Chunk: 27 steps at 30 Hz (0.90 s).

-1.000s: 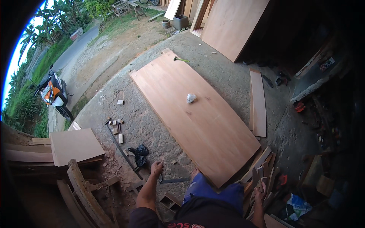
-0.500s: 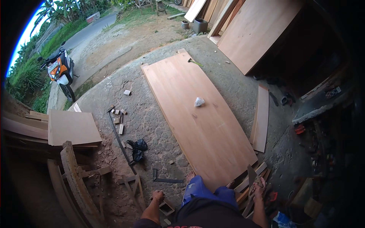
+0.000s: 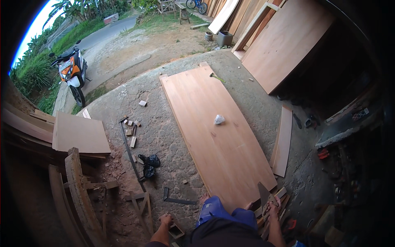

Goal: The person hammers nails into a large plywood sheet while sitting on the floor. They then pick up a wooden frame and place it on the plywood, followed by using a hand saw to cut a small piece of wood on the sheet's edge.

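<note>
At lower right, the right hand (image 3: 273, 207) grips a flat, tapered brown piece (image 3: 263, 192); at lower centre, the left hand (image 3: 166, 219) has curled fingers.

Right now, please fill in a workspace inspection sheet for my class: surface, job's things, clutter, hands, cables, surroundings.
Surface: rough concrete floor.
Job's things: large wooden panel, lying flat; tapered brown piece, held.
Clutter: whitish lump on the panel, green-handled hammer at its edge; wood blocks, black plastic bag, L-shaped tool on the floor.
Hands: left hand curled, contents unclear; right hand gripping the brown piece.
Cables: nothing seen.
Surroundings: motorbike, leaning board.
</note>
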Each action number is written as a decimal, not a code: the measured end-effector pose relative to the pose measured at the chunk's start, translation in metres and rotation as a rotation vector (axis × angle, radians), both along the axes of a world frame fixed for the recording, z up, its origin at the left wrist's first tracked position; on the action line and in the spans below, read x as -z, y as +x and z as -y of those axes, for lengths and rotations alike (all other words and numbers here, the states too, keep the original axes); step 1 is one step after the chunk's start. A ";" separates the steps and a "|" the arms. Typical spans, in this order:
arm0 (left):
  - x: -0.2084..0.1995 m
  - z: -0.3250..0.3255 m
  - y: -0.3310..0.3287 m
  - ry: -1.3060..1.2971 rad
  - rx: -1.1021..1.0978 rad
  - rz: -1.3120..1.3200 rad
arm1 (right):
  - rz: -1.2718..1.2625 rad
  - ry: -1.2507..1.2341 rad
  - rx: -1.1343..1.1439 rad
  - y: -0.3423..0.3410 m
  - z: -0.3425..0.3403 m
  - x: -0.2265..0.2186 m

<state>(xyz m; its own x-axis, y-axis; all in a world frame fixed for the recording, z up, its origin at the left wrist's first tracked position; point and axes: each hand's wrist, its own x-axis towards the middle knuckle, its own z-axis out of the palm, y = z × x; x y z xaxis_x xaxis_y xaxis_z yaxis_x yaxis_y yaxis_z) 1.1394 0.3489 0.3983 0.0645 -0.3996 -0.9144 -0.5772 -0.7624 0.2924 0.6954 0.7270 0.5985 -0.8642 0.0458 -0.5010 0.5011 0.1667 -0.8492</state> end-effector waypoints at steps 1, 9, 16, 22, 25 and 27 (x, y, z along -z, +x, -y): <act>0.003 0.000 -0.002 0.020 0.027 -0.004 | -0.014 0.014 -0.002 -0.003 -0.001 -0.001; 0.012 0.030 -0.075 -0.047 0.022 -0.156 | -0.039 0.070 0.078 -0.010 -0.027 -0.010; -0.006 0.065 -0.124 -0.168 0.182 -0.198 | -0.009 0.040 0.215 0.015 -0.051 -0.002; -0.010 0.087 -0.160 -0.196 0.308 -0.190 | -0.031 0.048 0.338 0.065 -0.083 0.023; -0.022 0.088 -0.192 -0.198 0.331 -0.274 | -0.007 0.033 0.355 0.091 -0.115 0.045; -0.026 0.065 -0.220 -0.154 0.337 -0.395 | -0.317 0.096 0.357 0.105 -0.157 0.086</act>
